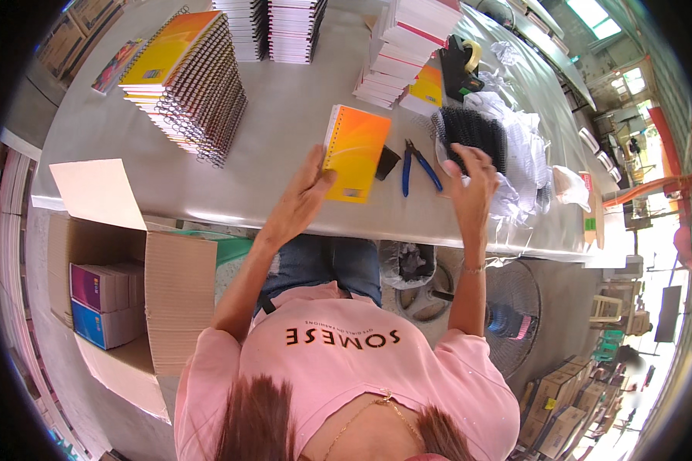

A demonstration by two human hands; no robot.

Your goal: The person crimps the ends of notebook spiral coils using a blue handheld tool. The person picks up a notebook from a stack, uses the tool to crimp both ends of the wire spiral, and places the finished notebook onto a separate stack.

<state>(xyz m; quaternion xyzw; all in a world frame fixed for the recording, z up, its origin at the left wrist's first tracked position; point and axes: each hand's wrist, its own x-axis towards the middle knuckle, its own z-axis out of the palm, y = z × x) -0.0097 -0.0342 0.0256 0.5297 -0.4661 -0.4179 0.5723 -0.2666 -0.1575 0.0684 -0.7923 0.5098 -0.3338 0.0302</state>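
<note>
An orange and yellow notebook [355, 150] with punched holes along its left edge is tilted up near the table's front edge. My left hand [304, 196] grips its left side, with the thumb over the cover. To the right, my right hand [473, 177] hovers at a bundle of black spiral binding coils [475, 131], its fingers apart and slightly curled. I cannot see any coil in it. Blue-handled pliers [417, 169] lie between the notebook and my right hand. A small black object [386, 164] sits partly behind the notebook.
Spiral-bound notebooks [207, 92] are stacked at the left, unbound ones [407, 46] at the back right. A tape dispenser [461, 69] and white plastic wrapping [523, 146] stand right. An open carton [178, 300] holds boxed notebooks at lower left. A floor fan [515, 315] is below the table.
</note>
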